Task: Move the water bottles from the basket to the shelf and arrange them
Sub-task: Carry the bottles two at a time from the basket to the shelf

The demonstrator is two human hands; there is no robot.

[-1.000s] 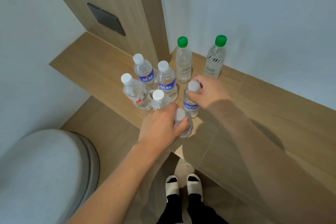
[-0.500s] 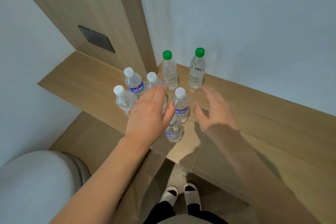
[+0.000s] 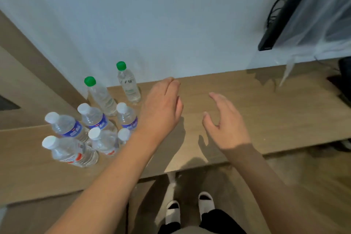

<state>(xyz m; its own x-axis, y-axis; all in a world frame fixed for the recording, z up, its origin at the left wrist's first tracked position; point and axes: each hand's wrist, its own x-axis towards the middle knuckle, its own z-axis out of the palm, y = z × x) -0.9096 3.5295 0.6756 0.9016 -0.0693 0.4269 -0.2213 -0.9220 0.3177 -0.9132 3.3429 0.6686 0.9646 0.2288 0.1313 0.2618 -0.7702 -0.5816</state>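
Both hands spread, empty: left hand (image 3: 161, 108) beside bottles (image 3: 91, 125) near shelf (image 3: 266, 112) front edge; forearm sweep risks toppling; right hand (image 3: 226, 123) apart.

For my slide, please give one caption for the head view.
Both hands hover open over the wooden shelf beside eight upright water bottles.

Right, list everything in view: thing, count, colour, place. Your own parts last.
Green-capped bottles: two, clear, upright at the back by the wall.
White-capped bottles: six, clear, clustered in front of the green-capped ones, one partly behind the left forearm.
Shelf: one, light wood, along the wall.
Wall: pale, behind the shelf.
Dark panel: one, black, top right.
Slippers: two, white, on the floor.
Left hand: open, above the shelf.
Right hand: open, above the shelf.
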